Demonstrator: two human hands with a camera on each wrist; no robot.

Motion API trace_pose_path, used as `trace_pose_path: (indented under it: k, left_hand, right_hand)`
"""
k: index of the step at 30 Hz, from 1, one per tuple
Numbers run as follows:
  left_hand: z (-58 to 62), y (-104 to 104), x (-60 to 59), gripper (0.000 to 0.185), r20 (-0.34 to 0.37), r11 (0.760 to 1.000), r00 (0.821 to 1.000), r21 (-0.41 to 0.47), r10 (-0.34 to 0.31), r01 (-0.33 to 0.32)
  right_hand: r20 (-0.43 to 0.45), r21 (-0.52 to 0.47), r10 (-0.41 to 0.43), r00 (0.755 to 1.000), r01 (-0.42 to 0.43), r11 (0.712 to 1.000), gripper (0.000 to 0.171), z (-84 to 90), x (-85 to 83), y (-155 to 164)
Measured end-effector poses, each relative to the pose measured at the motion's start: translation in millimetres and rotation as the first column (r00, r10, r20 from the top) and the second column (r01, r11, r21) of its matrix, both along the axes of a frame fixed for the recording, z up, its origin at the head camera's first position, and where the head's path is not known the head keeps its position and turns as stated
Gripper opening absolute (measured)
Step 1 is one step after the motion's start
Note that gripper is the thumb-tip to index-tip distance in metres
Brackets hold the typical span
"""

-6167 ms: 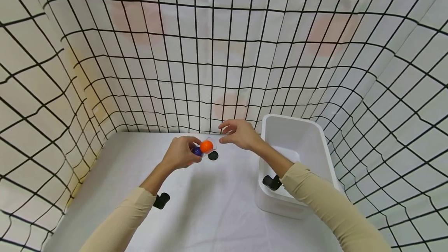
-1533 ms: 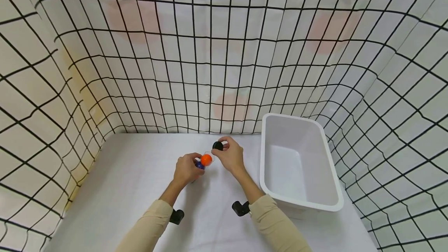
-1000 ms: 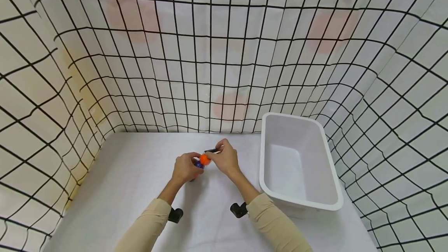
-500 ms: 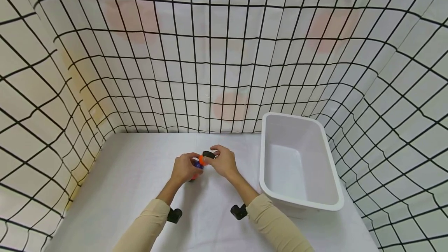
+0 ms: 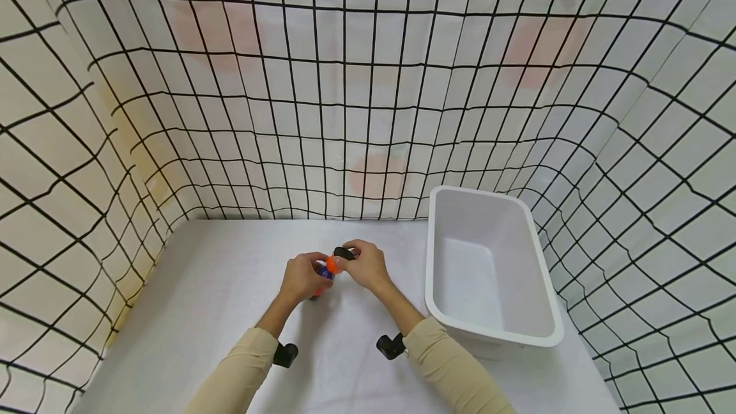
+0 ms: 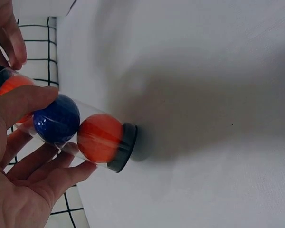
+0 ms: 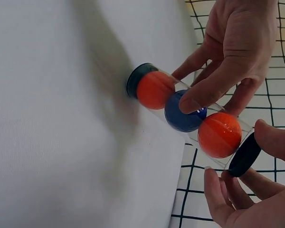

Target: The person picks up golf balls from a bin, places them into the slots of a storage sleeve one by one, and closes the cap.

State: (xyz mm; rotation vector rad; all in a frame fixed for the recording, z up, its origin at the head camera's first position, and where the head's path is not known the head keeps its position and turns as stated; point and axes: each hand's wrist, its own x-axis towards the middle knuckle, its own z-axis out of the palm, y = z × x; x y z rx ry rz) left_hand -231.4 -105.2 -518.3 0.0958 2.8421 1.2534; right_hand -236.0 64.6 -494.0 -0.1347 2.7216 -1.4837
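Note:
A clear tube [image 6: 88, 108] holds a blue ball [image 7: 181, 116] between an orange ball [image 7: 220, 135] and a second orange ball [image 7: 155, 90]. A black end cap [image 6: 125, 148] covers its lower end. My left hand [image 5: 300, 276] grips the tube around its middle, thumb across the blue ball. At the tilted tube's upper end, my right hand [image 5: 368, 265] pinches a black cap [image 7: 245, 155] between thumb and fingers. That cap touches the tube's rim; whether it is fully seated I cannot tell.
A white plastic bin [image 5: 494, 331] stands to the right on the white-covered table [image 5: 218, 286]. Black netting [image 5: 374, 107] rises behind the table and along both sides. Black wrist-worn devices [image 5: 391, 347] show near the sleeves.
My right hand was empty while the black cap lay on the table. It then picked the cap up, brought it to the tube's upper end and tilted it there. In the last half second little moves.

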Motion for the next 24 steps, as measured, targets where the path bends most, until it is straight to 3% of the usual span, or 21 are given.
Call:
trace_pose_path:
  k: [12,24]
  left_hand:
    - [-1.1,-2.1,-0.1,0.044,-0.018,1.000,1.000,-0.001,-0.004,0.004]
    - [0.2,-1.8,0.1,0.047,0.022,1.000,1.000,0.004,-0.009,0.008]
  right_hand:
    - [0.047,-0.019,-0.025,0.999,0.026,0.999,0.037,3.5,1.1,-2.7]
    - [0.029,-0.005,-0.005,1.000,0.005,1.000,0.038,4.0,2.9,0.5]
